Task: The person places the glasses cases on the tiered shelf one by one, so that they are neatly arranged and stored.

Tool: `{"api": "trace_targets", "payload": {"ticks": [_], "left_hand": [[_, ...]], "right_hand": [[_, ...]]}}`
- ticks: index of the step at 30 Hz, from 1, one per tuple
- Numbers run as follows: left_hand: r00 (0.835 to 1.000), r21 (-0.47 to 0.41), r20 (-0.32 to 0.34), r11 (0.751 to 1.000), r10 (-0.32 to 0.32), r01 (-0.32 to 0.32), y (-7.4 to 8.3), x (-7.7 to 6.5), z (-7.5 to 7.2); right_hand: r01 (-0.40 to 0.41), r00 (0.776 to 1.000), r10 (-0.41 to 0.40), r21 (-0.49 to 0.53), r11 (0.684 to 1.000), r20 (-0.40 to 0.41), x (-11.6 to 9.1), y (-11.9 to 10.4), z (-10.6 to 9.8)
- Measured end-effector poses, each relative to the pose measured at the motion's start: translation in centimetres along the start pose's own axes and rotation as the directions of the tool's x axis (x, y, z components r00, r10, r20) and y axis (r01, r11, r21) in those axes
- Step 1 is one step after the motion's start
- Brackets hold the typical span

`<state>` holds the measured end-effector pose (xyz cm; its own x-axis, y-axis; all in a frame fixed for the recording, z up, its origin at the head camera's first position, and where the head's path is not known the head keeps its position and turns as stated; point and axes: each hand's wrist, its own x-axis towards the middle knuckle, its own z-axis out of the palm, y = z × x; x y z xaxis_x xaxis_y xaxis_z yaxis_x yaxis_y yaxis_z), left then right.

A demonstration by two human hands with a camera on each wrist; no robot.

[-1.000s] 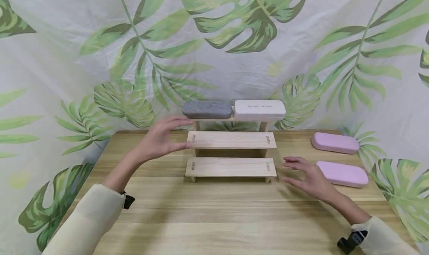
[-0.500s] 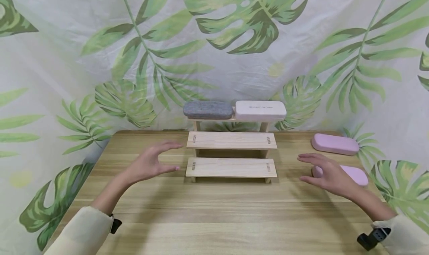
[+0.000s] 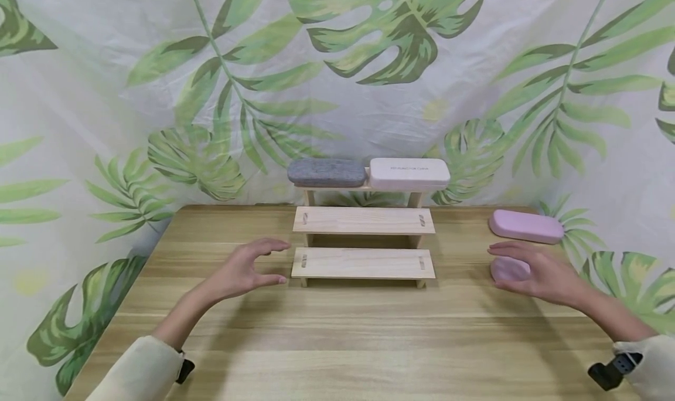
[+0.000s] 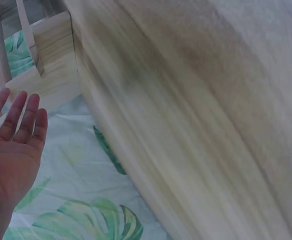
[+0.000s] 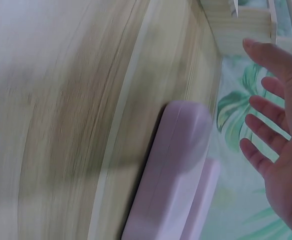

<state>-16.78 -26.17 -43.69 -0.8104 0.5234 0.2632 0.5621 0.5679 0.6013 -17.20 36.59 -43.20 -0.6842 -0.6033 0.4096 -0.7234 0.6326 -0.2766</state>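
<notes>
My right hand (image 3: 548,275) hovers over the nearer pink glasses case (image 3: 508,269), its fingers and thumb spread apart and holding nothing. Most of that case is hidden behind the hand in the head view; the right wrist view shows the pink case (image 5: 168,175) lying on the table with a gap to the hand (image 5: 286,130). Behind it lies a second pink glasses case (image 3: 526,226). To the left of the wooden stepped rack (image 3: 364,263), my left hand (image 3: 237,272) is held in the air with thumb and fingers apart, nothing in it.
On the rack's top step sit a grey fabric glasses case (image 3: 327,172) and a white glasses case (image 3: 409,173), side by side. The two lower steps are bare. A leaf-patterned cloth (image 3: 369,119) hangs behind the wooden table (image 3: 343,342).
From beside the upper steps, my left hand has come down and nearer. My right hand has moved rightward, from beside the bottom step to over the nearer pink glasses case. The cases stay put.
</notes>
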Motion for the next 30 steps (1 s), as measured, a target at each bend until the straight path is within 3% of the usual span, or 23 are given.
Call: {"api": "trace_targets", "payload": {"ticks": [10, 22, 30], "left_hand": [[1.000, -0.085, 0.005, 0.996, -0.021, 0.021, -0.9, 0.3, 1.5], [0.993, -0.218, 0.037, 0.969, -0.109, 0.114, -1.7, 0.6, 2.6], [0.993, -0.236, 0.034, 0.965, -0.112, 0.117, -2.2, 0.9, 3.1]], "right_hand": [[0.063, 0.998, -0.063, -0.001, 0.998, -0.019, -1.5, 2.5, -0.7], [-0.029, 0.999, 0.029, -0.001, 1.000, 0.014, -3.7, 5.0, -1.3], [-0.098, 0.995, 0.098, -0.008, 0.995, 0.031, -5.0, 6.1, -1.2]]}}
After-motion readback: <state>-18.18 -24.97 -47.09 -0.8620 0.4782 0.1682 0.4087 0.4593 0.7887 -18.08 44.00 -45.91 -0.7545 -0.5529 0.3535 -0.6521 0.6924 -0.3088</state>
